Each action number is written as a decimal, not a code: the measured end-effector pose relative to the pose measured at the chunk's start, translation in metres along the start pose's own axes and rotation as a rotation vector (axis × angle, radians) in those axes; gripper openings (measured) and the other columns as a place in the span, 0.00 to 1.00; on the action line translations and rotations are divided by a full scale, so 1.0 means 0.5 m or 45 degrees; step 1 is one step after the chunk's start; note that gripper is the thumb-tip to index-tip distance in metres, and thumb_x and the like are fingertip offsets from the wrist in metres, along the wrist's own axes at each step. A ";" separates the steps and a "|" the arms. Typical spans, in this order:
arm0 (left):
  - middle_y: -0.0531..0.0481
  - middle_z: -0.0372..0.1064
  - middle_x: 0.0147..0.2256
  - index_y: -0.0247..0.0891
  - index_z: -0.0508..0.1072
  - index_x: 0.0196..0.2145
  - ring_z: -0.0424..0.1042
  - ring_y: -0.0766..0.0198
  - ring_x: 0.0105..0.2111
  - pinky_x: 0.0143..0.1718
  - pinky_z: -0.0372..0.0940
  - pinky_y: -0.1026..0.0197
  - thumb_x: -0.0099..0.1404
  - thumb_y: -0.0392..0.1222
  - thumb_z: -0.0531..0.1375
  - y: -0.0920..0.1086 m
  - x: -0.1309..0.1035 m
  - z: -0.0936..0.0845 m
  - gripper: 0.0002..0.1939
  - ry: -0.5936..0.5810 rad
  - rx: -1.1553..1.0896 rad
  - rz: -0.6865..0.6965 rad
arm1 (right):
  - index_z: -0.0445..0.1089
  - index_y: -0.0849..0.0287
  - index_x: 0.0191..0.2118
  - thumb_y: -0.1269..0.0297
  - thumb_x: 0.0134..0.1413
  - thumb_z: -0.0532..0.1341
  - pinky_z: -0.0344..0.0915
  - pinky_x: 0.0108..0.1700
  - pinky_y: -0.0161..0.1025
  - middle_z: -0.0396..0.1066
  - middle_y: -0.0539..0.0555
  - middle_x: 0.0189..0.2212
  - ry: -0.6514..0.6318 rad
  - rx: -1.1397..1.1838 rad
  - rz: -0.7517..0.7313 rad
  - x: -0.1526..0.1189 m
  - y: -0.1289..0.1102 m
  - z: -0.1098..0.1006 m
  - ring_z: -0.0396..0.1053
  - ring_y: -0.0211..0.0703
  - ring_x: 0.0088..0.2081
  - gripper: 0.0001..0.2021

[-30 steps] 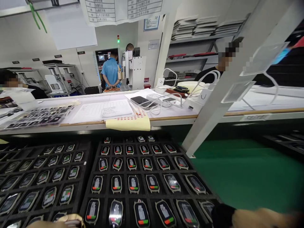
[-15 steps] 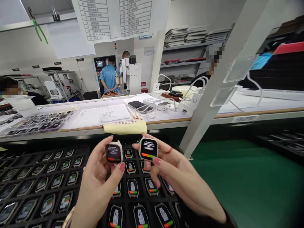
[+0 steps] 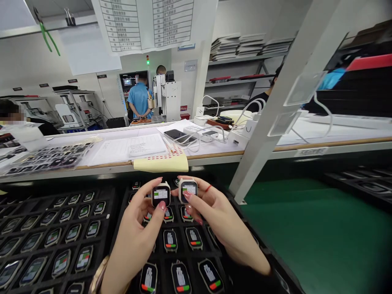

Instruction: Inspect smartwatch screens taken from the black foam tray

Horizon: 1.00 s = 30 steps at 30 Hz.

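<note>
My left hand (image 3: 137,232) holds a small smartwatch body (image 3: 161,194) with a lit screen, pinched between thumb and fingers. In my right hand (image 3: 219,222) is a second smartwatch body (image 3: 188,190), held side by side with the first. Both hang above the far rows of a black compartment tray (image 3: 211,245) filled with several lit watch bodies. A second such tray (image 3: 61,228) lies to its left.
A white workbench (image 3: 214,149) runs across behind the trays with papers, a yellow sheet (image 3: 161,163), phones and chargers. A slanted white post (image 3: 269,110) rises at right over a green mat (image 3: 321,228). Other people stand or sit farther back.
Both hands have lowered and drawn the two watch bodies closer together. The screens now show a different display than half a second ago.
</note>
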<state>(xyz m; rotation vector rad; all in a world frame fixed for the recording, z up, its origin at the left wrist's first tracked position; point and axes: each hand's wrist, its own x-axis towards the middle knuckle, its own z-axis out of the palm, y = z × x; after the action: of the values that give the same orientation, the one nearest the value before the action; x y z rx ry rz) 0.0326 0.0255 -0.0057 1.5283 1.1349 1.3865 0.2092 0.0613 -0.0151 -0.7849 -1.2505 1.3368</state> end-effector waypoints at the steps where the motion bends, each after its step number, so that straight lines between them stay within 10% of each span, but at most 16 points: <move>1: 0.55 0.70 0.51 0.58 0.68 0.57 0.71 0.67 0.43 0.42 0.69 0.71 0.70 0.50 0.60 0.001 0.000 0.000 0.18 0.008 -0.002 -0.003 | 0.68 0.58 0.54 0.49 0.57 0.68 0.56 0.21 0.28 0.75 0.58 0.39 0.015 -0.031 0.016 0.001 0.001 -0.001 0.59 0.31 0.23 0.26; 6: 0.57 0.71 0.44 0.58 0.72 0.53 0.68 0.73 0.31 0.35 0.68 0.76 0.71 0.51 0.59 -0.001 0.005 -0.005 0.14 0.066 0.002 0.055 | 0.67 0.59 0.54 0.44 0.57 0.66 0.54 0.20 0.28 0.75 0.58 0.39 0.001 -0.054 0.014 0.000 -0.001 -0.001 0.59 0.32 0.23 0.27; 30: 0.52 0.70 0.53 0.52 0.68 0.57 0.72 0.65 0.45 0.46 0.69 0.67 0.71 0.44 0.58 -0.009 0.019 0.002 0.17 0.101 -0.081 0.102 | 0.70 0.60 0.52 0.49 0.61 0.62 0.59 0.22 0.30 0.75 0.61 0.44 0.128 0.128 -0.001 0.014 0.010 -0.015 0.67 0.39 0.29 0.22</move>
<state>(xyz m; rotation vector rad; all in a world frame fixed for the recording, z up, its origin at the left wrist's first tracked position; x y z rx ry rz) 0.0333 0.0360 -0.0070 1.4997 1.0763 1.5345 0.2138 0.0706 -0.0205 -0.7708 -1.0962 1.3325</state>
